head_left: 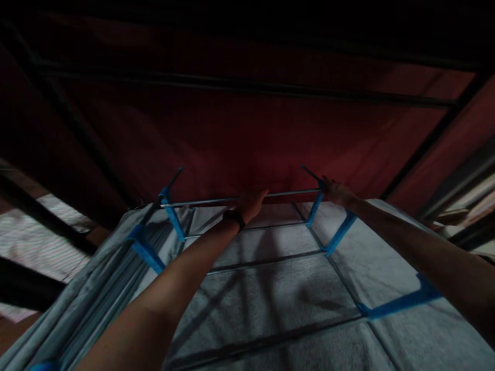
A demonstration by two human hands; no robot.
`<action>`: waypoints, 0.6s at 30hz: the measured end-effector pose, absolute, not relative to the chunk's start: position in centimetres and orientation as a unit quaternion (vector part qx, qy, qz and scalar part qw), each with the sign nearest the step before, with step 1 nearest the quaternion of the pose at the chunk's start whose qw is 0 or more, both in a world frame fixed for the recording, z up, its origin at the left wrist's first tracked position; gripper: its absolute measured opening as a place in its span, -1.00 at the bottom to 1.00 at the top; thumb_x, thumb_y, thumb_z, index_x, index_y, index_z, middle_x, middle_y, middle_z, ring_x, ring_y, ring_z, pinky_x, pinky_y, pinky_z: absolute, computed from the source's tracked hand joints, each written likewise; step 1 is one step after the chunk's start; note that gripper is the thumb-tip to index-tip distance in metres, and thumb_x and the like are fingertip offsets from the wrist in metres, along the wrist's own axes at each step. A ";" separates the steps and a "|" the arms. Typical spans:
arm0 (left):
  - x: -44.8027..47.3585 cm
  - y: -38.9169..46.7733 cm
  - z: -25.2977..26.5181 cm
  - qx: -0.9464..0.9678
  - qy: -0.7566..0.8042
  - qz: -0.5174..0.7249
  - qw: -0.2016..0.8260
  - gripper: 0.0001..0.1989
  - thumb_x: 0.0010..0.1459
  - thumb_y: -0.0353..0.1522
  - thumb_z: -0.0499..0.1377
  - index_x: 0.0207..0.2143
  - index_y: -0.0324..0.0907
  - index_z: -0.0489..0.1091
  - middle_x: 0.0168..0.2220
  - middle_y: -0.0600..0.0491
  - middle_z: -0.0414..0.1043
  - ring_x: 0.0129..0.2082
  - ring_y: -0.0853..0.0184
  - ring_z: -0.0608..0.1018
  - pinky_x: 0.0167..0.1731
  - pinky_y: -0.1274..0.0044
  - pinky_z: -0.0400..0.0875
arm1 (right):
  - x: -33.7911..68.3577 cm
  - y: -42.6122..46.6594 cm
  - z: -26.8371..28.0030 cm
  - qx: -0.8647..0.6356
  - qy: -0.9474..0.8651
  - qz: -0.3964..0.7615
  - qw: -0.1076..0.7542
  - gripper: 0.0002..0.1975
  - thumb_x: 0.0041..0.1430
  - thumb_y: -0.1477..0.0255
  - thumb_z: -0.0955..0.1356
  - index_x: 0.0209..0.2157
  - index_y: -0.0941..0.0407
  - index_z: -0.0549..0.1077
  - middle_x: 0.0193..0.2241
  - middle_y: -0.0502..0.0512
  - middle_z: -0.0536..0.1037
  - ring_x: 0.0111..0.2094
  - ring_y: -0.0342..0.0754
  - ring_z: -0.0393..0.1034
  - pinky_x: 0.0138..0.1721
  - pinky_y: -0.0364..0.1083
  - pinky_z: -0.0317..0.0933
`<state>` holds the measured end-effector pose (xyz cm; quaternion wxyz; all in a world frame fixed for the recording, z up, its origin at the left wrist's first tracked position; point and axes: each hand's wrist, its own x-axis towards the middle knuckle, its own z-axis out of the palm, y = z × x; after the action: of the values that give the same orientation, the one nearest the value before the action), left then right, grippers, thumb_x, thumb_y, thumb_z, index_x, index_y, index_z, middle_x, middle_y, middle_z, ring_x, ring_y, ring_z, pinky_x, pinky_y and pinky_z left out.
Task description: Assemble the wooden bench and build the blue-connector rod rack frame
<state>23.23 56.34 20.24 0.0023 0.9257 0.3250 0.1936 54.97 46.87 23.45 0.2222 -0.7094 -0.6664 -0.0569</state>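
Note:
A rack frame of thin metal tubes joined by blue plastic brackets (340, 234) lies across a grey cloth (278, 288). At its far end runs a metal crossbar (294, 194). My left hand (252, 203), with a dark band (234, 218) at the wrist, is closed around the middle of this bar. Farther right, my right hand (337, 192) grips the blue corner connector (317, 198) where the bar meets the side tube. A matching blue connector (165, 196) sits at the bar's left end. Dim light hides some fingers of both hands.
A dark red panel (247, 139) with a dark frame bar (247, 85) stands just beyond the rack. Folded grey cloth (112, 288) lies along the left side. Pale patterned floor (46, 226) shows at far left, with blurred items (464, 206) at far right.

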 end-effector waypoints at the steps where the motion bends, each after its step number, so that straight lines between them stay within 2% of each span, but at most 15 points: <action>1: 22.6 56.3 20.2 0.923 0.332 0.192 -0.008 -0.54 0.29 -0.54 -0.06 0.19 -0.18 0.32 0.14 -0.10 0.44 0.13 0.22 0.46 0.11 0.35 0.30 | 54.6 47.0 23.2 -0.706 -0.671 -0.075 0.214 -0.45 0.20 0.44 0.23 0.22 0.27 0.31 0.07 0.48 0.47 -0.04 0.22 0.48 0.01 0.17 0.35; 3: 21.3 56.1 20.4 0.919 0.348 0.185 -0.026 -0.53 0.28 -0.56 -0.06 0.20 -0.21 0.29 0.13 -0.12 0.44 0.12 0.22 0.46 0.11 0.35 0.28 | 53.3 47.4 22.6 -0.693 -0.686 -0.103 0.197 -0.40 0.20 0.45 0.22 0.28 0.26 0.22 0.15 0.46 0.40 0.08 0.23 0.40 0.12 0.20 0.27; 7: 19.1 55.9 21.7 0.917 0.363 0.157 -0.059 -0.49 0.24 -0.57 -0.01 0.24 -0.26 0.25 0.16 -0.20 0.39 0.15 0.15 0.42 0.16 0.28 0.19 | 48.2 48.5 21.2 -0.639 -0.737 -0.136 0.170 -0.43 0.25 0.44 0.19 0.28 0.27 0.22 0.21 0.39 0.35 0.22 0.19 0.25 0.23 0.16 0.15; 10: 17.4 55.9 23.6 0.921 0.368 0.112 -0.068 -0.42 0.19 -0.49 0.13 0.28 -0.26 0.19 0.22 -0.25 0.30 0.21 0.04 0.34 0.20 0.17 0.11 | 43.1 49.5 20.3 -0.600 -0.768 -0.126 0.186 -0.44 0.26 0.48 0.16 0.27 0.30 0.22 0.23 0.37 0.34 0.26 0.15 0.19 0.27 0.16 0.06; 14: 13.0 57.3 27.3 0.920 0.384 0.064 -0.047 -0.27 0.11 -0.32 0.29 0.30 -0.21 0.14 0.29 -0.21 0.20 0.25 -0.01 0.26 0.22 0.15 0.05 | 36.8 50.2 19.6 -0.555 -0.800 -0.113 0.195 -0.43 0.25 0.52 0.17 0.29 0.30 0.20 0.24 0.38 0.32 0.27 0.16 0.16 0.29 0.20 -0.02; 16: 9.3 58.5 29.0 0.894 0.436 0.098 -0.033 -0.36 0.19 -0.24 0.23 0.27 -0.19 0.16 0.29 -0.19 0.20 0.26 -0.01 0.24 0.22 0.13 0.04 | 34.2 50.4 19.5 -0.533 -0.817 -0.108 0.194 -0.41 0.25 0.54 0.17 0.32 0.28 0.16 0.26 0.36 0.31 0.27 0.15 0.16 0.30 0.22 -0.07; 18: 5.1 59.4 30.1 0.834 0.522 0.179 -0.008 -0.43 0.26 -0.21 0.16 0.22 -0.34 0.18 0.26 -0.30 0.21 0.23 -0.04 0.25 0.18 0.12 0.10 | 31.6 50.9 19.5 -0.518 -0.828 -0.100 0.190 -0.40 0.25 0.56 0.17 0.32 0.26 0.16 0.27 0.34 0.30 0.27 0.14 0.15 0.32 0.22 -0.10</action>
<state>5.13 59.40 30.12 -0.0082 0.8343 0.5215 0.1785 31.64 50.88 19.49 0.1902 -0.5182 -0.8279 -0.0995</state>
